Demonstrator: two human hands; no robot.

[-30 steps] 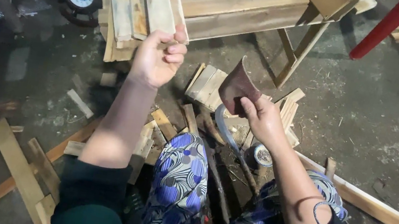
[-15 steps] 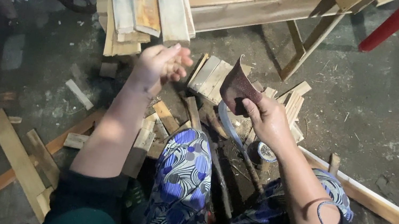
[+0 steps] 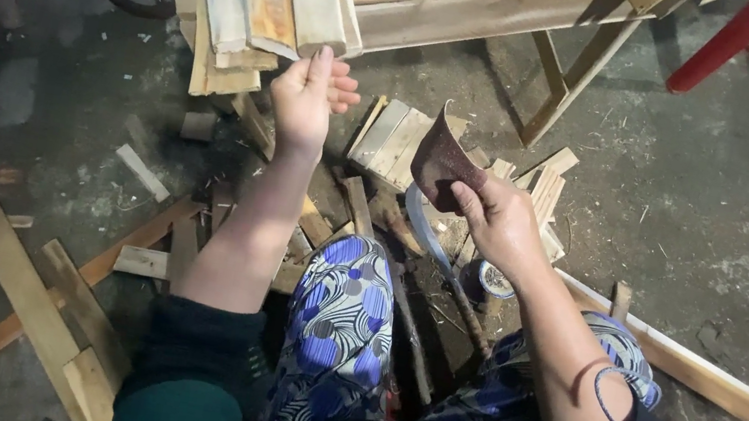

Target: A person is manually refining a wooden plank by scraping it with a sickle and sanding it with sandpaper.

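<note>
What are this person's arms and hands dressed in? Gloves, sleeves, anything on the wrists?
No gloves: the left hand and right hand are bare, as are both forearms. Dark green sleeves are pushed up to about the elbows. No watch or bracelet shows. A thin dark cord loops near the right elbow.
</note>
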